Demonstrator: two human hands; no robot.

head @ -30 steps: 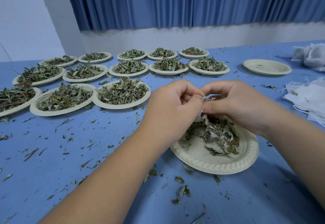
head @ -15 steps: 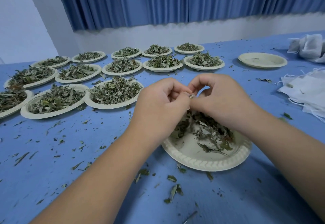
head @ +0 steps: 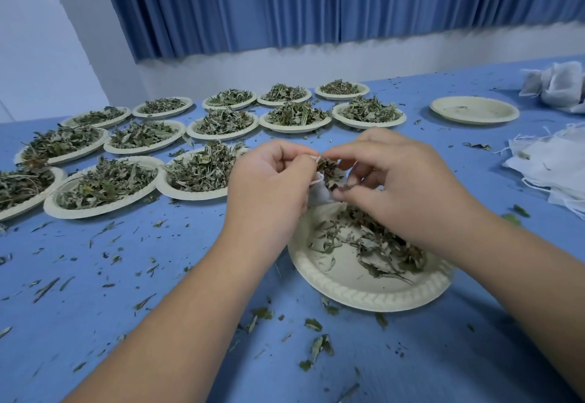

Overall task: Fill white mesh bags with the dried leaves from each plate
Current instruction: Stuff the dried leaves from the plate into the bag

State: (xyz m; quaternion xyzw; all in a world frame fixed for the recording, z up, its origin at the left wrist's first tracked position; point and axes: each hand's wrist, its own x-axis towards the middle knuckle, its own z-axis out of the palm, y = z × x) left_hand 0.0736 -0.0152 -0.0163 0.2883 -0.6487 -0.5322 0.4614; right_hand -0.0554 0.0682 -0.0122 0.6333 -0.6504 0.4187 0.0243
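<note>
Both curled, our left hand (head: 269, 187) and right hand (head: 402, 190) pinch the white mesh bag (head: 320, 195) above the 5 o'clock plate (head: 348, 290).

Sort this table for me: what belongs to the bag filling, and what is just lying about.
In the job: mesh bag in the left hand; dried leaves pinched by the right hand; near plate; full plates; spare bags.
Lying about: empty plate; leaf scraps; blue curtain.

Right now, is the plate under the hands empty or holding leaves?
Partly full: the near plate holds a loose pile of dried leaves on its right side; its left, near part is bare.
</note>
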